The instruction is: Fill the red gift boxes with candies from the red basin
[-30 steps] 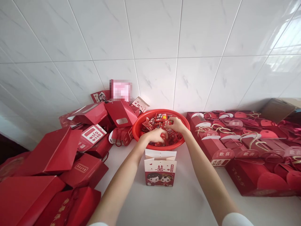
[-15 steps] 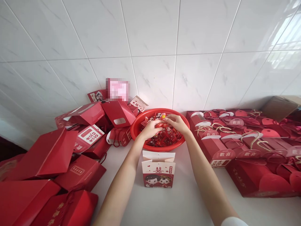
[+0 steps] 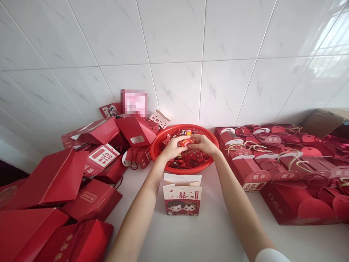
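A round red plastic basket [image 3: 188, 170] full of small red-wrapped candies [image 3: 191, 158] stands against the wall. Over the basket my left hand [image 3: 174, 148] is closed round red-wrapped candies. My right hand [image 3: 204, 144] meets it from the right, its fingers curled over the same red wrappers; the two hands nearly touch. In front of the basket, between my forearms, an upright paper gift box [image 3: 182, 202] with two cartoon figures has its top flaps open. What lies inside the box is hidden.
Red gift boxes [image 3: 92, 196] lie piled at the left. Rows of red boxes with rope handles [image 3: 256, 171] fill the right side. A brown cardboard box [image 3: 321, 122] is at the far right. White tiles [image 3: 174, 91] cover the wall behind the basket.
My right hand has moved closer to my left hand, and the red wrappers now show between them. The view has shifted slightly.
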`<state>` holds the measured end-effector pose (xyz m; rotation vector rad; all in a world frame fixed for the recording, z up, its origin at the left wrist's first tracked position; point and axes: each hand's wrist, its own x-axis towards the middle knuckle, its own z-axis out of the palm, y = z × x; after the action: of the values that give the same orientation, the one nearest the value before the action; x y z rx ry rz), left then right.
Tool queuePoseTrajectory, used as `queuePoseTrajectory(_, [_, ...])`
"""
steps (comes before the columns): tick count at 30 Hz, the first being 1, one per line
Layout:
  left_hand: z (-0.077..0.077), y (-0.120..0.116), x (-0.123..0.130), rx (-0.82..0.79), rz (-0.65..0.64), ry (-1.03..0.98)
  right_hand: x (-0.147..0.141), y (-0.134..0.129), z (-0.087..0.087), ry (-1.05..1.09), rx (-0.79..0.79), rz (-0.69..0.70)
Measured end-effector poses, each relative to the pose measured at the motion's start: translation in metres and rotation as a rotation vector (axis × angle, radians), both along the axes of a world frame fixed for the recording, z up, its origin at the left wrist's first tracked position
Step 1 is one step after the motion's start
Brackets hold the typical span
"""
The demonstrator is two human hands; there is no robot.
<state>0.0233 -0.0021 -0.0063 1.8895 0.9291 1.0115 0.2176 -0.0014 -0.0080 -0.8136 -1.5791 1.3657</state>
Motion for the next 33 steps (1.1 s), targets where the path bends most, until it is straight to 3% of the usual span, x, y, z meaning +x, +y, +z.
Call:
queuePoseTrajectory(7, [0.004, -0.002, 0.004, -0.094, 0.109, -0.054, 0.001, 0.000, 0.001, 0.106, -0.015, -0.223])
queuePoseTrajectory(12, [0.003, -0.002, 0.005, -0.130, 0.117, -0.029, 0.000, -0.002, 0.002, 0.093, -0.077, -0.168])
queuePoseTrajectory(16, [0.004, -0.001, 0.005, -0.087, 0.177, -0.005, 0.002, 0.000, 0.002, 0.166, -0.076, -0.243])
queuePoseTrajectory(20, [0.005, -0.001, 0.005, -0.128, 0.095, 0.034, 0.005, 0.000, 0.003, 0.224, -0.105, -0.269])
queuePoseTrajectory(28, [0.005, 0.000, 0.002, -0.109, 0.097, -0.153, 0.000, -0.011, 0.014, 0.292, -0.172, -0.212])
queuePoseTrajectory(33, [0.008, 0.000, 0.002, -0.003, 0.118, -0.205, -0.010, -0.016, 0.018, 0.271, -0.287, -0.176])
